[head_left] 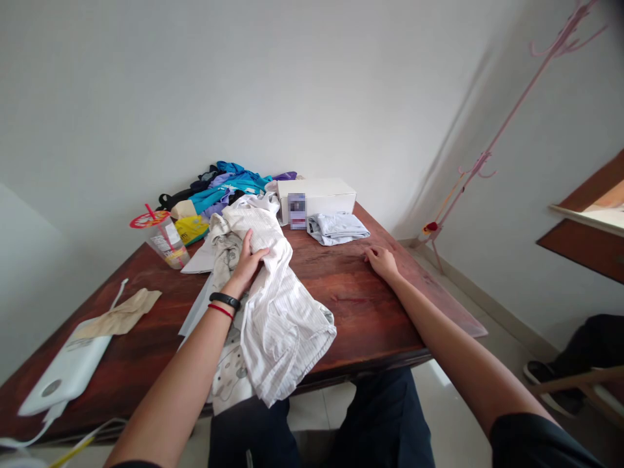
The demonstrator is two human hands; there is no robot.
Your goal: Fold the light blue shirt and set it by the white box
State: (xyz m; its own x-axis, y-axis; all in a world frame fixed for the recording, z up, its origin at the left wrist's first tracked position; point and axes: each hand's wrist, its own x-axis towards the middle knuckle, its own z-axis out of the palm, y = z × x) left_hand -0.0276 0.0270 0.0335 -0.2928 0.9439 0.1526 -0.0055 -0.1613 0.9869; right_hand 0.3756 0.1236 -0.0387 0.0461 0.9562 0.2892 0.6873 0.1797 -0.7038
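My left hand grips a white pin-striped shirt, thumb and fingers apart with a fold of cloth between them. The shirt lies rumpled, and its lower end hangs past the table's front edge. Under it is a pale grey patterned cloth, mostly covered. To the right, my right hand rests on the bare wood with its fingers curled in and nothing seen in them. Just beyond that hand sits a folded light-blue garment.
Behind stand a white box and a small blurred pack. A pile of blue and dark clothes lies against the wall. At left are a plastic cup, a yellow packet and a white corded device. A pink coat stand leans right.
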